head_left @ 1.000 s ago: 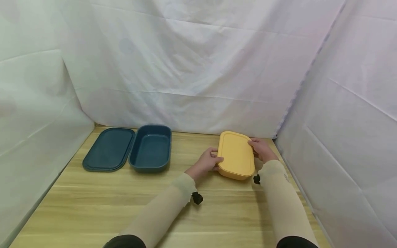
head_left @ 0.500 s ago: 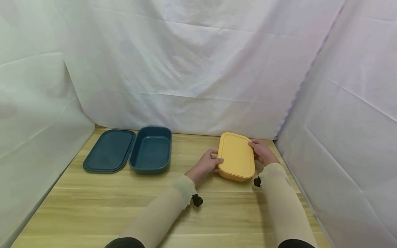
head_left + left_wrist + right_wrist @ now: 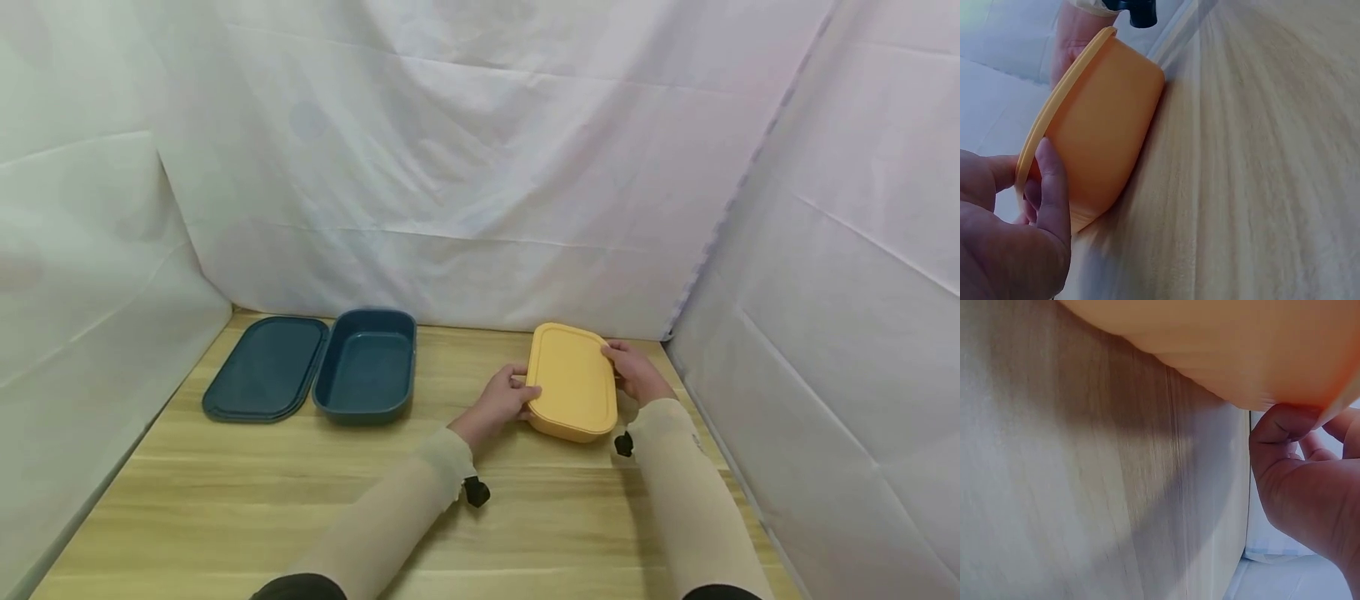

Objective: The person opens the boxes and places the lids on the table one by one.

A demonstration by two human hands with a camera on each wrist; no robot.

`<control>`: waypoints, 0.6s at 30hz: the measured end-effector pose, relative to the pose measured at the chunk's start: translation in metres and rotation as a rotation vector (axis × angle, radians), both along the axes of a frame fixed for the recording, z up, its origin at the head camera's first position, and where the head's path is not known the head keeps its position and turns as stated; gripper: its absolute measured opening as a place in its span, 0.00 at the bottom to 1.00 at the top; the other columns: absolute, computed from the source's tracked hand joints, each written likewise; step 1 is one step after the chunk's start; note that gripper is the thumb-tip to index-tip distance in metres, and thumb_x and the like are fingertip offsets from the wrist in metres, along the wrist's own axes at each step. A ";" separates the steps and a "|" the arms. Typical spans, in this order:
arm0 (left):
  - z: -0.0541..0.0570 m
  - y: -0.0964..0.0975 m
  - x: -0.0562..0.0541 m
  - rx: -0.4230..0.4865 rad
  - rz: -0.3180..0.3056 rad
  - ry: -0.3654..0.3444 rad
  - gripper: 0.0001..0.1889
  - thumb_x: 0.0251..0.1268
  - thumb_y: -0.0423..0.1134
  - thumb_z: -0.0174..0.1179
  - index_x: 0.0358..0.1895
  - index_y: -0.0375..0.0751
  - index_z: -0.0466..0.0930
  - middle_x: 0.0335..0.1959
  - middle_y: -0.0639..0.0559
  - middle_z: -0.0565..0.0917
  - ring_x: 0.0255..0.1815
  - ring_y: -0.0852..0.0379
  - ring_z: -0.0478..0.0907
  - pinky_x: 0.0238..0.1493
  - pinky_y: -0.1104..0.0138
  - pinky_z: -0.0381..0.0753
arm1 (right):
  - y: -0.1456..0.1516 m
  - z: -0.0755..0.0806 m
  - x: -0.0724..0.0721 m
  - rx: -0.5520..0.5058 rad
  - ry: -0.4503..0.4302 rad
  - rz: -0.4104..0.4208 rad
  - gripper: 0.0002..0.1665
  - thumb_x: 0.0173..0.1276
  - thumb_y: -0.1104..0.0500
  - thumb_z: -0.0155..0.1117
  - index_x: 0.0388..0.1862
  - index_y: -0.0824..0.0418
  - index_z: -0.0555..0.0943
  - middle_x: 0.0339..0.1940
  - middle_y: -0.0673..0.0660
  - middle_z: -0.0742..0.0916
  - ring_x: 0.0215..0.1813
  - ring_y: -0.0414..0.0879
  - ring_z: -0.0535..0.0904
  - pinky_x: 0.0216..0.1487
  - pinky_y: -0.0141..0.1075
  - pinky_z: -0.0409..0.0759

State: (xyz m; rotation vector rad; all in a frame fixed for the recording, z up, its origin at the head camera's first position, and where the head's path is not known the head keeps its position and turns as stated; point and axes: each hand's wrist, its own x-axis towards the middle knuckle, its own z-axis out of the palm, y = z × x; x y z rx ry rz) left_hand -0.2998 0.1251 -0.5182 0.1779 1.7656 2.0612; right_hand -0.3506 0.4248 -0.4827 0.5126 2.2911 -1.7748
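Observation:
A yellow food container [image 3: 572, 379] with its matching lid on stands at the back right of the table. My left hand [image 3: 495, 402] grips its left side, thumb on the lid's edge and fingers under the rim. On the opposite side my right hand [image 3: 636, 372] holds the far right part of the rim, its thumb on top. In the left wrist view the container's side wall [image 3: 1107, 119] flares up to the lid's rim, and bent fingers [image 3: 1052, 187] press beneath it. The right wrist view shows curled fingers [image 3: 1282, 428] right under the rim.
A dark blue rectangular container [image 3: 367, 367] sits uncovered at the back left. Beside it lies its flat dark blue lid [image 3: 266, 367]. White cloth [image 3: 450, 167] hangs behind the wooden table [image 3: 225, 508] and along both sides.
The head view has shifted slightly, so the table things sit a little lower in it. Both hands keep the same hold on the yellow container.

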 end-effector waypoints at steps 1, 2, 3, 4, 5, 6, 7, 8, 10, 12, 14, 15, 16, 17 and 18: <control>0.000 0.000 0.001 0.001 0.004 -0.001 0.28 0.78 0.34 0.71 0.75 0.37 0.72 0.50 0.42 0.79 0.37 0.53 0.83 0.42 0.56 0.92 | 0.000 0.000 0.001 0.002 0.003 0.004 0.32 0.95 0.49 0.47 0.85 0.65 0.63 0.61 0.57 0.79 0.51 0.44 0.80 0.48 0.36 0.84; 0.000 0.001 0.002 0.001 0.006 -0.002 0.28 0.78 0.33 0.71 0.75 0.36 0.72 0.49 0.42 0.78 0.36 0.53 0.82 0.41 0.57 0.92 | 0.000 -0.001 0.001 0.005 0.005 0.006 0.32 0.95 0.49 0.47 0.85 0.66 0.63 0.61 0.57 0.79 0.51 0.44 0.80 0.48 0.35 0.84; 0.001 0.001 0.004 0.002 0.009 -0.002 0.28 0.78 0.33 0.71 0.75 0.36 0.72 0.49 0.42 0.78 0.36 0.53 0.82 0.40 0.57 0.92 | 0.000 -0.001 0.002 0.003 0.007 0.004 0.32 0.94 0.49 0.47 0.85 0.66 0.64 0.61 0.57 0.79 0.51 0.44 0.80 0.48 0.35 0.84; 0.001 0.001 0.004 0.001 0.015 0.002 0.28 0.78 0.33 0.70 0.75 0.35 0.72 0.49 0.42 0.78 0.36 0.53 0.82 0.40 0.58 0.92 | -0.001 -0.002 0.002 0.000 0.013 0.005 0.32 0.94 0.49 0.47 0.85 0.66 0.63 0.61 0.57 0.79 0.51 0.43 0.80 0.48 0.35 0.84; 0.001 0.000 0.005 0.002 0.018 0.003 0.27 0.78 0.32 0.70 0.75 0.35 0.72 0.48 0.42 0.78 0.36 0.53 0.82 0.39 0.58 0.91 | -0.002 -0.003 0.001 -0.007 0.020 0.008 0.33 0.94 0.48 0.47 0.85 0.66 0.63 0.62 0.57 0.79 0.51 0.43 0.80 0.48 0.34 0.84; 0.002 -0.001 0.006 -0.001 0.021 0.006 0.27 0.79 0.32 0.70 0.74 0.35 0.72 0.48 0.42 0.78 0.35 0.53 0.82 0.39 0.59 0.91 | -0.003 -0.003 0.001 -0.014 0.027 0.017 0.34 0.94 0.48 0.47 0.87 0.66 0.62 0.64 0.58 0.79 0.52 0.43 0.80 0.48 0.34 0.84; 0.004 -0.003 0.006 -0.003 0.026 0.011 0.27 0.79 0.33 0.70 0.75 0.35 0.72 0.48 0.42 0.78 0.35 0.53 0.81 0.38 0.60 0.91 | -0.004 -0.003 0.000 -0.022 0.034 0.024 0.35 0.94 0.47 0.47 0.88 0.66 0.61 0.66 0.59 0.78 0.53 0.43 0.80 0.49 0.33 0.84; 0.005 -0.004 0.007 -0.005 0.031 0.018 0.27 0.79 0.33 0.70 0.75 0.35 0.72 0.48 0.42 0.78 0.35 0.53 0.82 0.38 0.60 0.91 | -0.005 -0.003 -0.001 -0.033 0.038 0.023 0.36 0.94 0.47 0.47 0.89 0.65 0.59 0.69 0.60 0.78 0.54 0.43 0.80 0.49 0.32 0.84; 0.008 -0.008 0.008 -0.008 0.040 0.029 0.28 0.79 0.34 0.70 0.75 0.35 0.72 0.49 0.41 0.79 0.35 0.53 0.83 0.38 0.60 0.91 | -0.009 -0.001 -0.002 -0.054 0.053 0.029 0.39 0.94 0.46 0.47 0.92 0.64 0.55 0.76 0.63 0.75 0.59 0.45 0.80 0.51 0.32 0.84; 0.012 -0.014 0.008 -0.019 0.043 0.036 0.27 0.81 0.35 0.68 0.75 0.36 0.72 0.50 0.41 0.80 0.37 0.52 0.84 0.37 0.62 0.91 | -0.013 0.002 -0.002 -0.067 0.067 0.044 0.40 0.94 0.45 0.46 0.92 0.64 0.53 0.79 0.64 0.73 0.62 0.46 0.79 0.54 0.32 0.83; 0.017 -0.018 0.007 -0.020 0.039 0.030 0.25 0.82 0.34 0.65 0.75 0.36 0.72 0.51 0.40 0.80 0.38 0.51 0.85 0.37 0.62 0.91 | -0.017 0.007 -0.002 -0.081 0.080 0.050 0.37 0.94 0.47 0.45 0.90 0.65 0.56 0.75 0.64 0.74 0.60 0.46 0.78 0.54 0.34 0.82; 0.020 -0.021 0.007 -0.020 0.033 0.023 0.24 0.83 0.34 0.63 0.75 0.36 0.71 0.51 0.39 0.80 0.39 0.50 0.85 0.37 0.62 0.91 | -0.020 0.010 -0.002 -0.087 0.090 0.053 0.34 0.94 0.48 0.45 0.87 0.66 0.60 0.71 0.63 0.75 0.58 0.46 0.78 0.54 0.35 0.82; 0.023 -0.025 0.006 -0.020 0.025 0.017 0.23 0.83 0.34 0.62 0.75 0.36 0.71 0.52 0.38 0.80 0.40 0.49 0.85 0.37 0.62 0.91 | -0.022 0.012 -0.001 -0.091 0.097 0.058 0.31 0.94 0.49 0.45 0.83 0.66 0.63 0.65 0.61 0.77 0.55 0.46 0.78 0.54 0.36 0.81; 0.025 -0.028 0.005 -0.023 0.015 0.013 0.23 0.83 0.34 0.60 0.75 0.36 0.71 0.53 0.38 0.79 0.40 0.49 0.85 0.37 0.62 0.91 | -0.024 0.013 -0.002 -0.098 0.103 0.059 0.27 0.93 0.51 0.45 0.78 0.66 0.66 0.60 0.58 0.77 0.51 0.45 0.78 0.52 0.36 0.81; 0.028 -0.031 0.004 -0.024 0.005 0.007 0.23 0.81 0.33 0.58 0.75 0.36 0.71 0.53 0.37 0.79 0.41 0.48 0.85 0.38 0.61 0.91 | -0.026 0.015 -0.002 -0.107 0.105 0.057 0.23 0.92 0.52 0.45 0.74 0.65 0.68 0.55 0.56 0.76 0.48 0.46 0.77 0.50 0.37 0.80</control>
